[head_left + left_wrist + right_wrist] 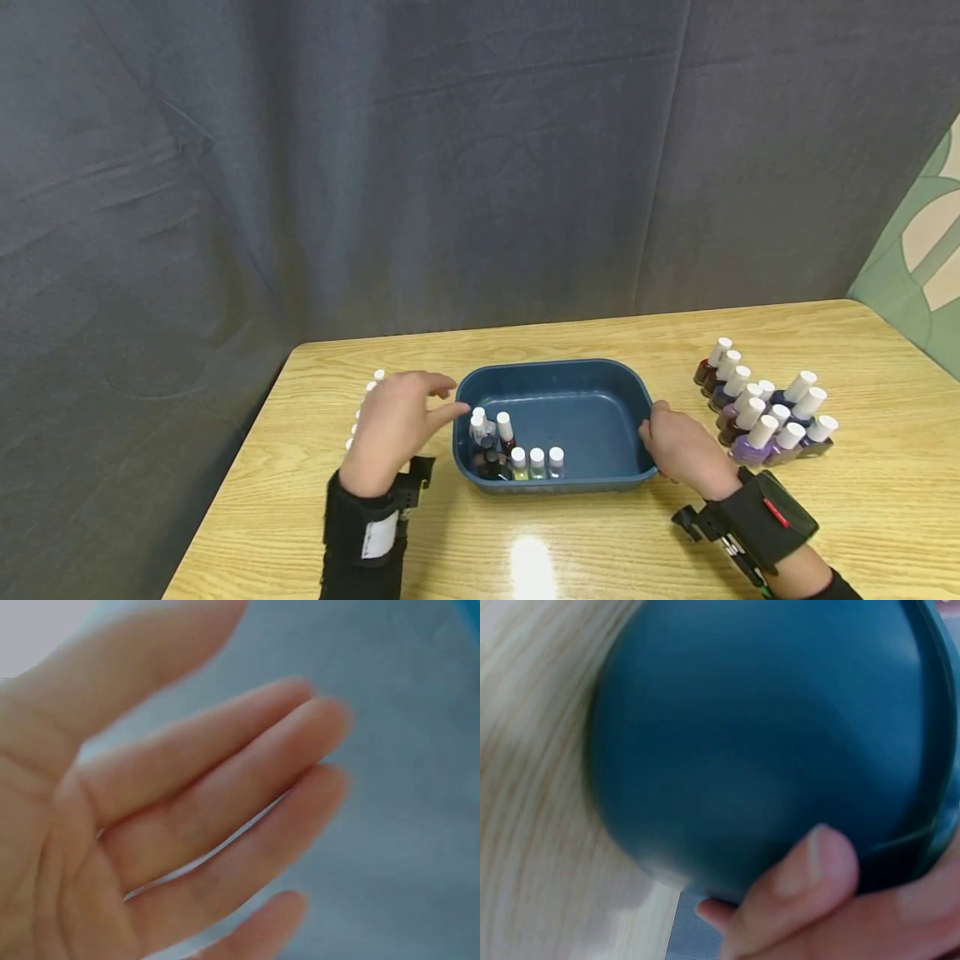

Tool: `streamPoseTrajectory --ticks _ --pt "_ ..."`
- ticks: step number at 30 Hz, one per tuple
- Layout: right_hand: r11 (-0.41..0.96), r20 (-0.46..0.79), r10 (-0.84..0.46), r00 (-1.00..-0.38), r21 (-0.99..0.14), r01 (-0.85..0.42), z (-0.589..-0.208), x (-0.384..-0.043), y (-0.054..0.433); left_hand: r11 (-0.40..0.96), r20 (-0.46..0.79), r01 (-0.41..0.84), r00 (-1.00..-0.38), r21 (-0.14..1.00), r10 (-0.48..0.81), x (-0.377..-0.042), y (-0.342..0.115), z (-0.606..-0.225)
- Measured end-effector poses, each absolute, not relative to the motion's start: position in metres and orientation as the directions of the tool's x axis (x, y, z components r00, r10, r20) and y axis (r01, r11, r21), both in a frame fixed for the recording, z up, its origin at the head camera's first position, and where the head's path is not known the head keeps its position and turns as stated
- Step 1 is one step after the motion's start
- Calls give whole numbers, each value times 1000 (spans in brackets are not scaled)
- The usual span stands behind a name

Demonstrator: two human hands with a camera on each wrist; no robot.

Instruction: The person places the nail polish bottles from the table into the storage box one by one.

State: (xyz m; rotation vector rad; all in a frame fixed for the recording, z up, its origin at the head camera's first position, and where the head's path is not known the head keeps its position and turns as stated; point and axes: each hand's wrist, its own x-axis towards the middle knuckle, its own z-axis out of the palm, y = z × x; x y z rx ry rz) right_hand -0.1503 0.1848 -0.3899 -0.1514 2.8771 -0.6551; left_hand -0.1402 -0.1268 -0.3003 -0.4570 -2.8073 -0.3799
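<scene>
A dark blue plastic tub stands on the table. Inside it, toward the left and near side, are several nail polish bottles with mostly white caps. My right hand grips the tub's right end, its thumb over the rim. In the right wrist view, fingers press against the tub's outer wall. By the left end hovers my left hand, thumb and forefinger apart, tips close to the rim. Its palm and fingers hold nothing in the left wrist view.
A group of several nail polish bottles, purple and dark, stands on the wooden table at the right. Several white-capped bottles stand in a row on the left, partly behind my left hand. A grey cloth hangs behind the table.
</scene>
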Motion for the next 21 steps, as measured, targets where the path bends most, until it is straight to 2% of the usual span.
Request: streamPoseTrajectory --ticks 4,7,9,12,15,21 --pt "896 -146 -145 -979 -438 -67 -390 -149 185 942 426 164 -904 292 26 -124 -159 -283" --pt "895 -149 -143 -978 -441 -64 -390 -149 185 946 406 47 -909 322 -93 -114 -180 -278" --pt "895 -157 -142 -977 -443 -58 -389 -148 185 949 320 -20 -939 316 -126 -112 -191 -279" --pt "895 -170 -134 -976 -444 -45 -389 -148 186 948 107 -107 -984 300 -145 -116 -202 -286" --pt "894 -172 -130 -976 -447 -40 -389 -148 186 950 -66 -160 -987 269 -147 -124 -209 -295" --pt "887 -176 -137 -975 -460 -42 -390 -149 185 950 -161 -189 -975 248 -152 -139 -217 -310"
